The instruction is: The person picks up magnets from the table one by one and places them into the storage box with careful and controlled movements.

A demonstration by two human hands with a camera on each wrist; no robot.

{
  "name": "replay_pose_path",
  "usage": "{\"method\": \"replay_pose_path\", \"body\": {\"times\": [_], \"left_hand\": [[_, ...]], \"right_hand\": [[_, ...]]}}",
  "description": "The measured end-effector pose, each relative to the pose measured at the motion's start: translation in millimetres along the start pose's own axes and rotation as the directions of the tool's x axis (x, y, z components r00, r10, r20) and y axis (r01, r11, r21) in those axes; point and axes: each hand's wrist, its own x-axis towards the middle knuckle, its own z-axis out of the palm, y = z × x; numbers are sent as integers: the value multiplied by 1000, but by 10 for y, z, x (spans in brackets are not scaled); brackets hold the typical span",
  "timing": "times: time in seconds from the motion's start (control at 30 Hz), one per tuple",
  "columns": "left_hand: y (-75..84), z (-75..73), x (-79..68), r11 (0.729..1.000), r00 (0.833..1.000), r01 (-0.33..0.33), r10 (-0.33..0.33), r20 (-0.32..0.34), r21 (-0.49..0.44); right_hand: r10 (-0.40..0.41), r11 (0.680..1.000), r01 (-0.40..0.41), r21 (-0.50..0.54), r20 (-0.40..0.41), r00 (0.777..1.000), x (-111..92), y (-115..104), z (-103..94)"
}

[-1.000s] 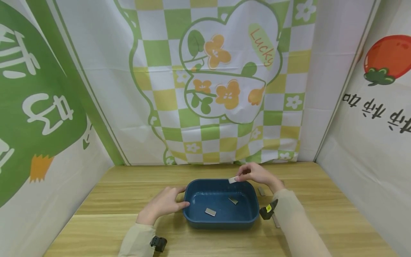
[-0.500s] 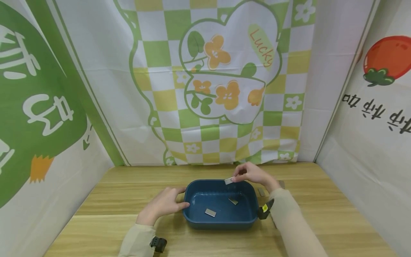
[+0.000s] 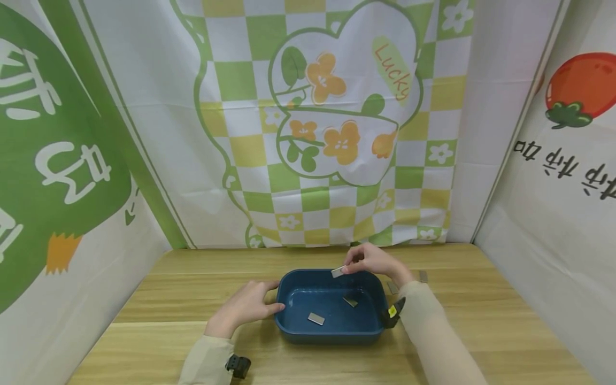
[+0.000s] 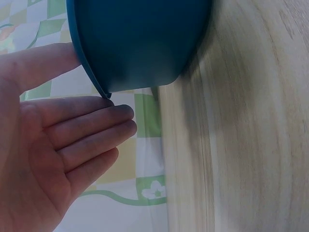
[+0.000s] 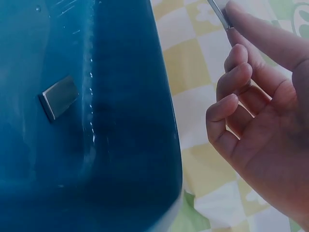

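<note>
My right hand (image 3: 374, 260) pinches a small flat silver metal block (image 3: 338, 272) between thumb and fingertips, above the far rim of a blue plastic tub (image 3: 332, 338). In the right wrist view the held metal block shows only its edge, and the other fingers are loosely curled. Two similar blocks lie apart on the tub floor, one left of the middle (image 3: 316, 319) and one to the right (image 3: 350, 302). At the tub's left end my left hand (image 3: 244, 306) touches the rim with thumb and forefinger. In the left wrist view its fingers are straight.
Behind the right forearm, two more silver blocks lie on the wooden table (image 3: 159, 326), one near the tub (image 3: 392, 287) and one farther right (image 3: 423, 276). A checkered cloth (image 3: 337, 208) hangs behind the table, with printed side panels left and right.
My right hand has moved left along the tub's far rim, carrying the pinched metal block. The block farther right on the table has come into view. My left hand and the tub stay in place.
</note>
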Motion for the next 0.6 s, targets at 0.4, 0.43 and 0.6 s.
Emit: {"method": "replay_pose_path", "body": {"times": [0.4, 0.43, 0.6], "left_hand": [[-5, 9, 2, 1000, 1000, -13, 13, -5, 0], [-6, 10, 3, 1000, 1000, -15, 15, -5, 0], [-12, 10, 8, 1000, 1000, -20, 20, -3, -6]], "right_hand": [[0, 1000, -1, 15, 30, 1000, 75, -6, 89], [0, 1000, 0, 13, 30, 1000, 80, -6, 94], [0, 1000, 0, 7, 28, 1000, 98, -51, 117]]}}
